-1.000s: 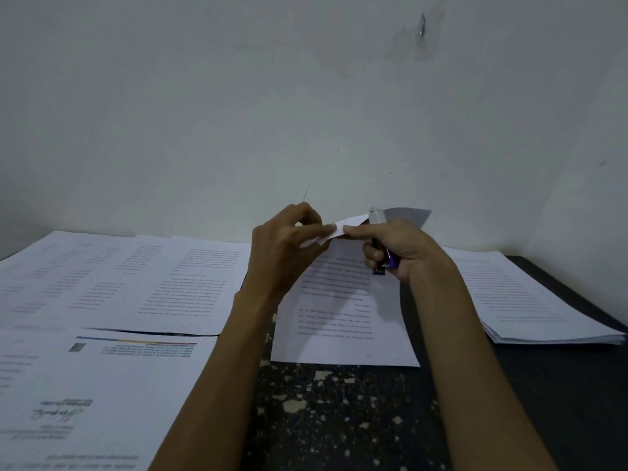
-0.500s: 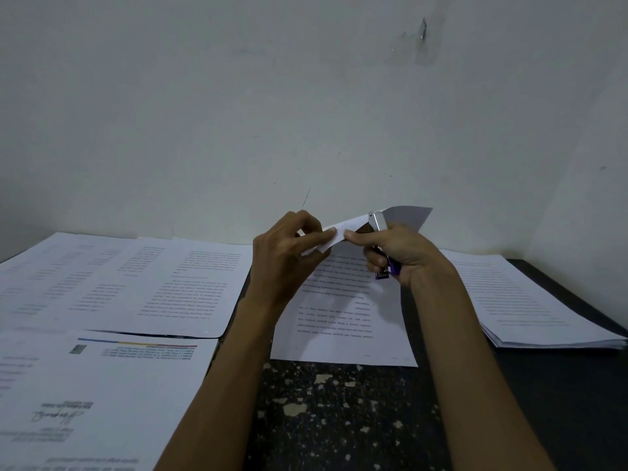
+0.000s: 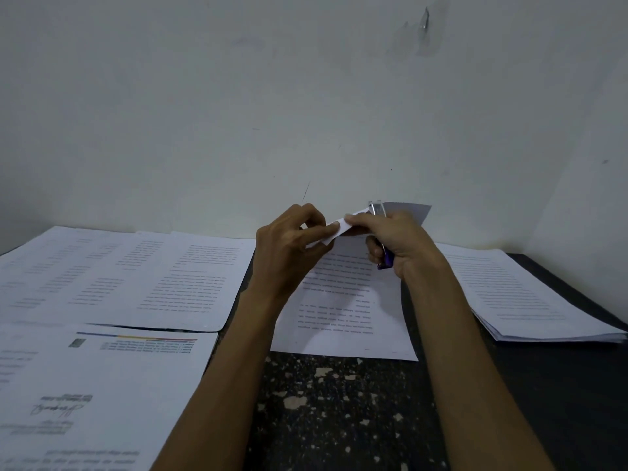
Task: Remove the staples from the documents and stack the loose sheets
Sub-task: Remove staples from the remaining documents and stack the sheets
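At frame centre, the left hand [image 3: 292, 246] pinches the document's [image 3: 343, 300] lifted top corner, probably holding it taut. The right hand [image 3: 397, 243] is closed on a purple remover [image 3: 384, 256], forefinger at that corner. A stack [image 3: 530, 300] waits at right.

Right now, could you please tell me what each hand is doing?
Left hand: pinching the sheet's corner.
Right hand: closed on the staple remover, also pinching that corner.
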